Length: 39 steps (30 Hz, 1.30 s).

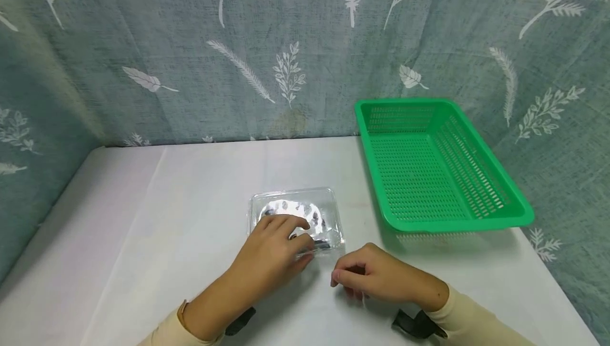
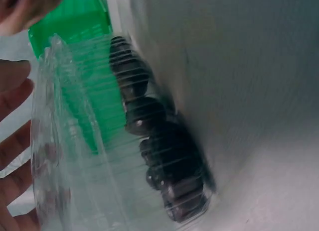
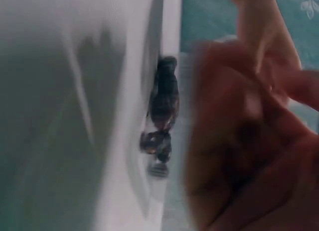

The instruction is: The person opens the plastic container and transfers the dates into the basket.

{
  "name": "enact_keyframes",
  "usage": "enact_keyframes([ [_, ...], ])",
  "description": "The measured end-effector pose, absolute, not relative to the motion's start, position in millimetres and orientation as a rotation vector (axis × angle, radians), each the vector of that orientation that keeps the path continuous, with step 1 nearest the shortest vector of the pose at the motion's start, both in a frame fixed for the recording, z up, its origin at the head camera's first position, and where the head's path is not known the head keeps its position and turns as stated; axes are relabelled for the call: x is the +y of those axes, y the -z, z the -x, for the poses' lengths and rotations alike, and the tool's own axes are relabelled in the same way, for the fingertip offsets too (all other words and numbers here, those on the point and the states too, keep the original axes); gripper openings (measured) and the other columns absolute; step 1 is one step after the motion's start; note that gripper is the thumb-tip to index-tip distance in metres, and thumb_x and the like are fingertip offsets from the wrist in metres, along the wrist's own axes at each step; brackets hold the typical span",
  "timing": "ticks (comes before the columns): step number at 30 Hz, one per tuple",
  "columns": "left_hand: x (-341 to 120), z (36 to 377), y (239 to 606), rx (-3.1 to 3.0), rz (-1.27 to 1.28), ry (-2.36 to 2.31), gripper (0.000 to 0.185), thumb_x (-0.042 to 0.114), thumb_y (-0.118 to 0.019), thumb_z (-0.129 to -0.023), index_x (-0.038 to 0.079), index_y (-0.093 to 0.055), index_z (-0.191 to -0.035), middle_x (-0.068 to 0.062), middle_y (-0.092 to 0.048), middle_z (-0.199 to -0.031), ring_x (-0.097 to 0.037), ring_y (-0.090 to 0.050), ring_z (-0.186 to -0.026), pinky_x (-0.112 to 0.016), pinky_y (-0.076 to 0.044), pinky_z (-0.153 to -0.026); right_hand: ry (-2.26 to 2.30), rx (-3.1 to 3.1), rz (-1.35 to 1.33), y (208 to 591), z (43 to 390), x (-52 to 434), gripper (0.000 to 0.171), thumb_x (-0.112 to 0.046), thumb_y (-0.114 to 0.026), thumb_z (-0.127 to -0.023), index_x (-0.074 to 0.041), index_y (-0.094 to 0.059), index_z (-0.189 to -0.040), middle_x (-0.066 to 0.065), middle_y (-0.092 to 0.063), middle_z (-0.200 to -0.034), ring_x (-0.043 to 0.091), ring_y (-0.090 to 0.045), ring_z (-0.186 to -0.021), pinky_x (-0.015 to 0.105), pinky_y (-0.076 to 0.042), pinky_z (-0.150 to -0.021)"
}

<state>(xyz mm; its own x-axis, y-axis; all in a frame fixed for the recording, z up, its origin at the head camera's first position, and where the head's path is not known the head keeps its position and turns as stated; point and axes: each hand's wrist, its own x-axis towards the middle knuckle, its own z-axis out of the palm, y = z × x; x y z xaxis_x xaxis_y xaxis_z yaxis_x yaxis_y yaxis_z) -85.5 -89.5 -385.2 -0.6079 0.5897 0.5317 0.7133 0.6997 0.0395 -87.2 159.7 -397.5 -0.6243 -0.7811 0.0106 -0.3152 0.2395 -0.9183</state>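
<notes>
A clear plastic clamshell box lies on the white table, with several dark round pieces inside it. My left hand lies over the near part of its lid, fingers curved on top and thumb at the front edge, gripping it. In the left wrist view its fingers show through the ribbed clear lid. My right hand hovers just right of the box's front corner, fingers curled in and apart from the box. In the right wrist view that hand is a blur beside the dark pieces.
A green perforated plastic basket stands at the back right of the table, with nothing in it. A grey-green curtain with white leaf prints closes off the back and both sides. Bare tabletop extends to the left of the box.
</notes>
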Motion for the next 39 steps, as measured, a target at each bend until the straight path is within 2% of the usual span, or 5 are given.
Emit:
enact_keyframes([
  [4, -87.3, 83.9, 391.0, -2.41, 0.996, 0.322, 0.019, 0.027, -0.088, -0.075, 0.027, -0.071, -0.082, 0.004, -0.068, -0.106, -0.019, -0.065, -0.102, -0.037, -0.055, -0.085, 1.3, 1.977, 0.715, 403.7, 95.0, 163.9, 0.028, -0.023, -0.056, -0.103, -0.002, -0.07, -0.089, 0.011, -0.065, -0.067, 0.01, -0.061, -0.053, 0.026, -0.053, -0.043],
  [9, -83.4, 84.9, 395.3, -2.352, 0.991, 0.345, 0.022, 0.019, -0.089, -0.073, 0.023, -0.069, -0.082, 0.004, -0.068, -0.101, -0.017, -0.066, -0.096, -0.034, -0.058, -0.076, 1.443, 1.852, 0.495, 413.1, 106.2, 170.0, 0.03, -0.023, -0.057, -0.102, 0.006, -0.063, -0.1, 0.006, -0.063, -0.07, 0.015, -0.063, -0.053, 0.032, -0.057, -0.043],
  [19, -78.8, 82.9, 393.0, -2.321, 0.978, 0.261, 0.015, 0.014, -0.086, -0.076, 0.014, -0.072, -0.082, 0.002, -0.073, -0.097, -0.018, -0.07, -0.093, -0.027, -0.062, -0.071, 1.637, 1.813, 0.4, 419.2, 111.4, 170.0, 0.034, -0.018, -0.059, -0.101, 0.014, -0.049, -0.11, 0.003, -0.062, -0.068, 0.01, -0.062, -0.054, 0.023, -0.053, -0.044],
  [28, -79.6, 77.0, 395.1, -2.367, 1.009, 0.017, 0.012, -0.002, -0.067, -0.085, 0.006, -0.066, -0.092, -0.004, -0.068, -0.098, -0.024, -0.066, -0.094, -0.027, -0.062, -0.077, 1.744, 1.719, 0.382, 426.3, 108.9, 164.1, 0.035, -0.014, -0.054, -0.102, 0.018, -0.049, -0.114, -0.002, -0.058, -0.066, 0.007, -0.059, -0.051, 0.019, -0.051, -0.044],
  [39, -80.3, 78.1, 399.4, -2.385, 0.985, -0.08, 0.018, -0.001, -0.042, -0.092, 0.003, -0.059, -0.096, -0.008, -0.061, -0.098, -0.024, -0.059, -0.09, -0.025, -0.06, -0.069, 1.913, 1.531, 0.131, 425.1, 103.3, 155.0, 0.012, -0.013, -0.057, -0.099, -0.009, -0.062, -0.089, -0.005, -0.057, -0.067, 0.006, -0.055, -0.053, 0.015, -0.043, -0.044],
])
